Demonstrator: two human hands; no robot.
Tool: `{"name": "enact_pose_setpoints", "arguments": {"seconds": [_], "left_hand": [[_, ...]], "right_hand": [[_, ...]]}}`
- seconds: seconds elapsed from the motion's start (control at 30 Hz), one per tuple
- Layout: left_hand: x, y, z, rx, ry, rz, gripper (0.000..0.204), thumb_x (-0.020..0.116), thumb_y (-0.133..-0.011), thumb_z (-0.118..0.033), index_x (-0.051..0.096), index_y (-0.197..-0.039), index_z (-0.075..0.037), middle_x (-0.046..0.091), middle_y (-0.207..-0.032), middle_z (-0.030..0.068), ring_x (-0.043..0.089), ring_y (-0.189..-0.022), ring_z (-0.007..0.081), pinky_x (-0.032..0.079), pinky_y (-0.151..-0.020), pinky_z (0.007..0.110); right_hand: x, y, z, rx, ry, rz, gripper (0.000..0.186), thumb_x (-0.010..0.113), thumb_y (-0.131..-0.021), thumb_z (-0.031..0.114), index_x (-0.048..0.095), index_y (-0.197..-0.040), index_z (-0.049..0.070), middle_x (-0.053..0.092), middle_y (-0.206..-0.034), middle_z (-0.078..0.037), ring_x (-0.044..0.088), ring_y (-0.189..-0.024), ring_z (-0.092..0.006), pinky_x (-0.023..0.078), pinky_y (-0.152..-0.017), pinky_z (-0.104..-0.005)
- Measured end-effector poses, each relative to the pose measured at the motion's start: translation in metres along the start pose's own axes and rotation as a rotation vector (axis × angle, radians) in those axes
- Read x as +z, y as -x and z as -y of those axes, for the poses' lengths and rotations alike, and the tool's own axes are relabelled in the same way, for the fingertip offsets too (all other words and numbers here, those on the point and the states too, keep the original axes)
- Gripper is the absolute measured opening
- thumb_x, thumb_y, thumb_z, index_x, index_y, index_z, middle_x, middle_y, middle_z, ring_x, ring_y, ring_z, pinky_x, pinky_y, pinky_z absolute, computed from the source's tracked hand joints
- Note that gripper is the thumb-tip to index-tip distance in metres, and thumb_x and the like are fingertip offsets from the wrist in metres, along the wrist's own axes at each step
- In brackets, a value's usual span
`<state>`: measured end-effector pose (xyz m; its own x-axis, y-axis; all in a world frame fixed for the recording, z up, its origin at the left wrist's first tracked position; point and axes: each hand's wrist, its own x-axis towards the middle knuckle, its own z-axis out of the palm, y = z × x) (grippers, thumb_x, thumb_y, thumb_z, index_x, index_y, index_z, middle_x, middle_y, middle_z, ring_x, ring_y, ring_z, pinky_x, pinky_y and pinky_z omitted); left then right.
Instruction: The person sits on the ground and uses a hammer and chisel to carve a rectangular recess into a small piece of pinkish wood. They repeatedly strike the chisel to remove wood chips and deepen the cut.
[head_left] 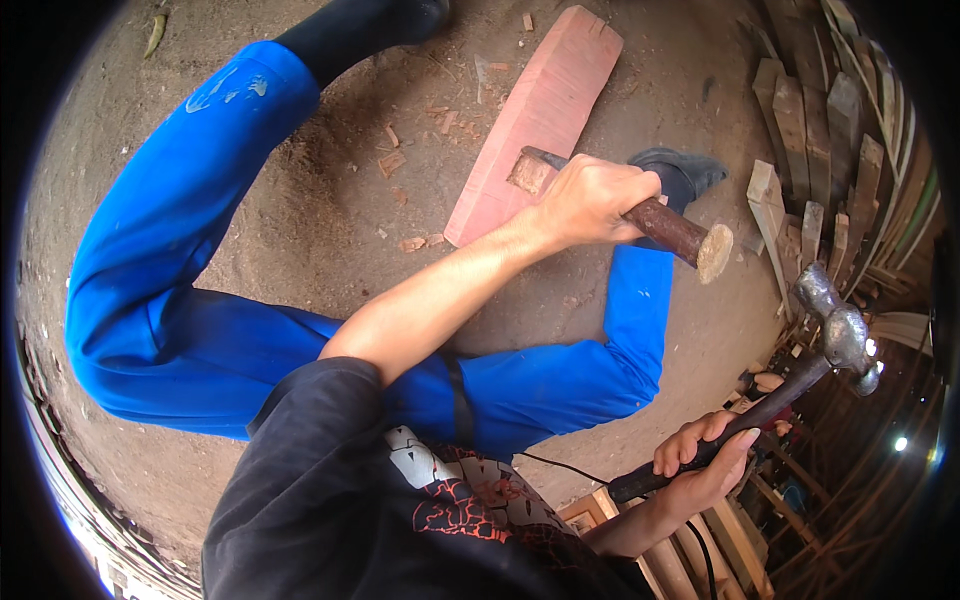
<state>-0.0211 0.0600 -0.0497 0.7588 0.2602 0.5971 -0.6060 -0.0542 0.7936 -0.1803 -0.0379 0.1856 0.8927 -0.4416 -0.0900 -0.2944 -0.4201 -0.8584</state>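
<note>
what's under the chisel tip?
The chisel, gripped in the left hand, has its blade set on the reddish plank, which lies on dirt ground among wood chips. The hand hides the exact contact point.

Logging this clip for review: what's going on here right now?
A person in blue trousers sits on a dirt floor, carving wood. The left hand grips a wooden-handled chisel with its blade set against a reddish plank lying on the ground. The right hand holds a ball-peen hammer raised off to the side, apart from the chisel. Wood chips lie beside the plank.
</note>
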Motion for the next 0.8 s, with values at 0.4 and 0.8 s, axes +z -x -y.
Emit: {"name": "enact_pose_setpoints", "arguments": {"seconds": [0.4,0.8], "left_hand": [[-0.001,0.003,0.003,0.073,-0.002,0.023,0.024,0.076,-0.067,-0.016,0.055,-0.077,-0.011,0.057,-0.062,0.005,0.062,-0.057,0.0255,0.049,-0.051,0.038],[-0.001,-0.002,0.008,0.08,0.038,-0.048,0.024,0.075,-0.067,-0.014,0.056,-0.08,-0.011,0.059,-0.066,0.005,0.063,-0.059,0.0248,0.049,-0.051,0.036]], "right_hand": [[0.001,0.013,-0.005,0.118,0.053,0.175,0.048,0.038,-0.101,0.049,0.043,-0.085,0.004,0.041,-0.056,-0.006,0.038,-0.04,-0.0123,0.036,-0.037,-0.0256],[0.016,0.009,-0.001,-0.593,-0.337,-0.004,0.052,0.025,-0.1,0.058,0.038,-0.082,0.011,0.034,-0.052,-0.001,0.035,-0.035,-0.0097,0.035,-0.03,-0.0224]]}}
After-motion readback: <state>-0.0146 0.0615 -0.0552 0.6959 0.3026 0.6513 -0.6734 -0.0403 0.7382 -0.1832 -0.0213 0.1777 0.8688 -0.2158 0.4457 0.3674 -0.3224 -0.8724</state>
